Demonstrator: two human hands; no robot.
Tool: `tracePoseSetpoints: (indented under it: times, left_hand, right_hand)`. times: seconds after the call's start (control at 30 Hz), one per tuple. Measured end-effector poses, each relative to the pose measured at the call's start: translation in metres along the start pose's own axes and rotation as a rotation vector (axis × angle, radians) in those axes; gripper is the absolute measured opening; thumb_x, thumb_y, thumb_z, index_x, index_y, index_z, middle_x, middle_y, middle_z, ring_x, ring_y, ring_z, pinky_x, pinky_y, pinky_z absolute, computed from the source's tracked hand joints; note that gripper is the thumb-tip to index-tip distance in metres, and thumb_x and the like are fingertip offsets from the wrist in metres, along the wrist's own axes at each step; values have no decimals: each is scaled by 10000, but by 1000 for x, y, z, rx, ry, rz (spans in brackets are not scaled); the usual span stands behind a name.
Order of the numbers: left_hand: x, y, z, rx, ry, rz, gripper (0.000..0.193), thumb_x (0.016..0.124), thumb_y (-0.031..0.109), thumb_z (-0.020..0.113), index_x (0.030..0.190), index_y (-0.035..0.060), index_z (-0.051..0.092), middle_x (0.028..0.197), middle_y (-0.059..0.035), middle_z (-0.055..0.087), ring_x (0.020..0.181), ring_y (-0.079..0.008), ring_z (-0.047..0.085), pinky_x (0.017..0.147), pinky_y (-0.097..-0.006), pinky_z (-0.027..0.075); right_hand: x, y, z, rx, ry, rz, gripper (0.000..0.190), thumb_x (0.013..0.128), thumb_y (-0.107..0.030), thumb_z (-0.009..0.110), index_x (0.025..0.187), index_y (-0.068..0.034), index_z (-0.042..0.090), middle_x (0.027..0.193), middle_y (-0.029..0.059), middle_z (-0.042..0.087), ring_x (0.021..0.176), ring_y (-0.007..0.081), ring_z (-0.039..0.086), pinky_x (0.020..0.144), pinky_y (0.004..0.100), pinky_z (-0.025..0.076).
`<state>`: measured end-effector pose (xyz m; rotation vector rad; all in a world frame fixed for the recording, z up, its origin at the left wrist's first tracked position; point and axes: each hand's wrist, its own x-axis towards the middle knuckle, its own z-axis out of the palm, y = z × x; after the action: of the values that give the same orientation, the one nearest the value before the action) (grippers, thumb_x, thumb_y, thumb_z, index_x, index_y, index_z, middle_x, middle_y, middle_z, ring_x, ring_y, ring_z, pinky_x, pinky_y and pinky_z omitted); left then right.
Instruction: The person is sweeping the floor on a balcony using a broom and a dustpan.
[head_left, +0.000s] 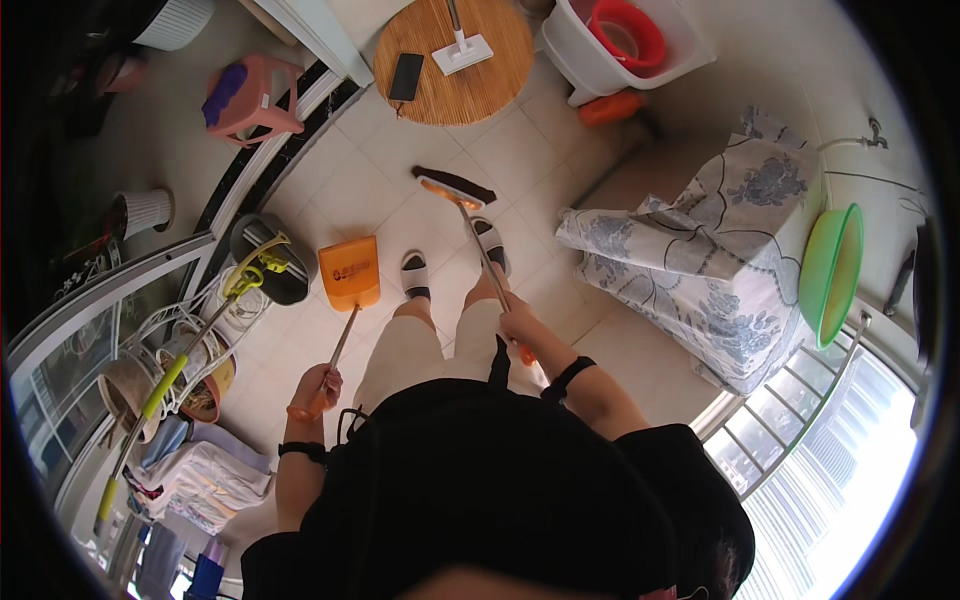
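Note:
My left hand (318, 387) is closed around the metal handle of an orange dustpan (349, 271). The pan hangs out ahead of me on the left; whether it touches the tiles I cannot tell. In my right hand (519, 321) is the metal handle of a broom (454, 192), its orange grip end showing below the fist. The broom's dark bristles spread across the floor just beyond my right slipper (491, 238). My left slipper (414, 271) stands between the dustpan and the broom.
A round wooden table (480, 94) holds a phone (406, 76) and a white flat mop head (462, 54). On the left stand a dark mop bucket (259, 277), a squeeze mop (174, 371) and plant pots. A cloth-covered item (712, 262) and green basin (831, 276) are right.

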<state>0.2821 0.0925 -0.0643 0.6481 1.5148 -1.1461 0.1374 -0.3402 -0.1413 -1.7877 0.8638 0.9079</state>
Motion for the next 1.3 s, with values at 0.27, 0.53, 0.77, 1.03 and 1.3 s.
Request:
tracePoseSetpoints:
  times: [0.27,0.53,0.77,1.03,1.3]
  left_hand:
    - [0,-55,34,-229,-76,93,222,894,135,386,696,40,412,550,-5,446,419,-66,449,371,-158,435]
    - [0,-134,69,-391,-197,110,201,903,115,383,724,31,415,562,-7,429,419,-54,415,347,-153,395]
    - [5,-209,70,-538,-203,179,167,898,111,404,757,24,419,567,-12,425,413,-55,392,343,-153,380]
    - [55,-273,24,-750,-272,166,184,895,119,404,752,8,431,562,-8,439,397,-51,404,341,-146,391]
    - [118,-351,-28,-900,-347,161,239,890,129,409,674,27,407,535,-6,425,381,-63,416,338,-151,405]
  right_hand:
    - [-22,2,-153,249,92,80,510,729,-58,446,1238,-53,428,630,122,566,453,198,552,393,318,455]
    - [196,-3,-307,129,165,68,136,694,-4,431,785,15,530,499,132,488,377,253,480,349,342,379]
    - [248,-128,-304,-515,-151,307,199,709,-101,483,536,-37,556,524,142,543,396,275,501,380,409,394]
    - [144,-58,-144,-469,-329,-37,64,694,-3,494,670,46,528,534,183,550,427,283,553,362,384,411]
    - [34,-134,-15,-571,-453,-80,139,721,-18,473,785,60,568,536,124,531,427,237,520,409,346,428]
